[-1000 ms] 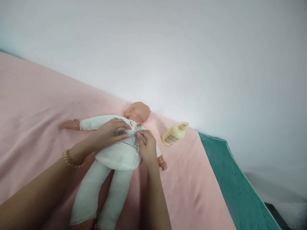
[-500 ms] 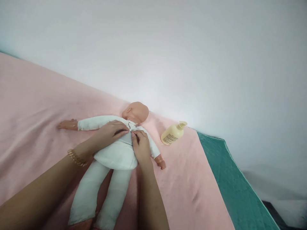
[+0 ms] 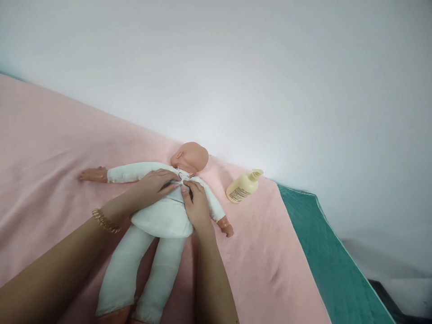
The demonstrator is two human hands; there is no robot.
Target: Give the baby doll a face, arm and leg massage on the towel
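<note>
A baby doll with a bald plastic head and a white cloth body lies stretched out on a pink sheet. Its arms are spread to both sides and its legs point toward me. My left hand, with a gold bracelet at the wrist, pinches the white cloth just below the doll's neck. Close beside it, my right hand pinches the same cloth between thumb and fingers. A dark thread or cord shows at the neck, just above my fingertips. The fingertips of both hands almost touch.
A pale yellow pump bottle stands on the sheet to the right of the doll, near the wall. Beyond the sheet's right edge lies a green cover. The wall runs along the far edge of the bed.
Both hands keep their hold on the cloth, with only slight movement of the fingers. The doll and the bottle look almost unmoved; the view has shifted a little.
</note>
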